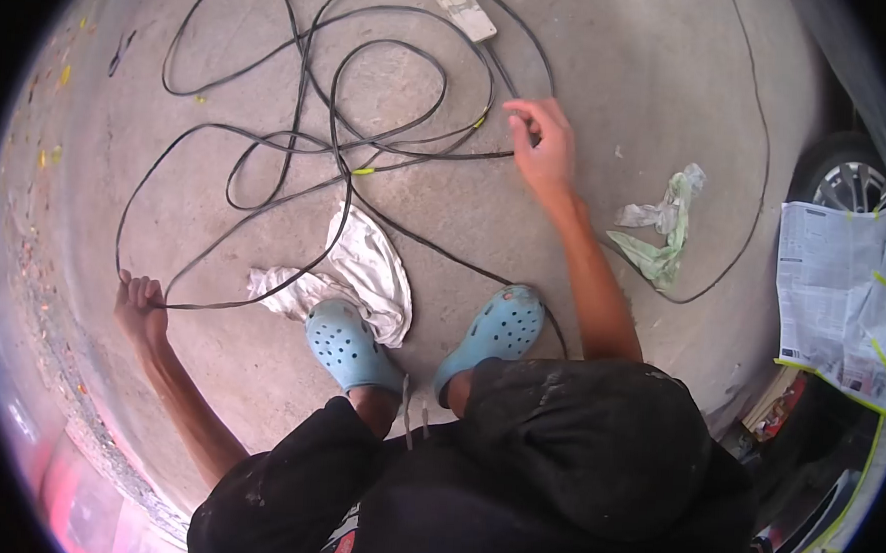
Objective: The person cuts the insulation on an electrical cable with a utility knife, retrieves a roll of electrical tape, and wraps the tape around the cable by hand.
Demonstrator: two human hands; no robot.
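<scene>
From where I stand, the left hand (143, 303) grips a thin black cable (336, 152) left of the crumpled white cloth (372, 263); loops sprawl beyond the cloth; rightward, the right hand (546, 150) pinches the cable too.

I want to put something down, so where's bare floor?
Between the right hand and the thin wire, above the green rag; also between the left arm and left shoe. It's crowded in the middle: black cord, white cloth.
</scene>
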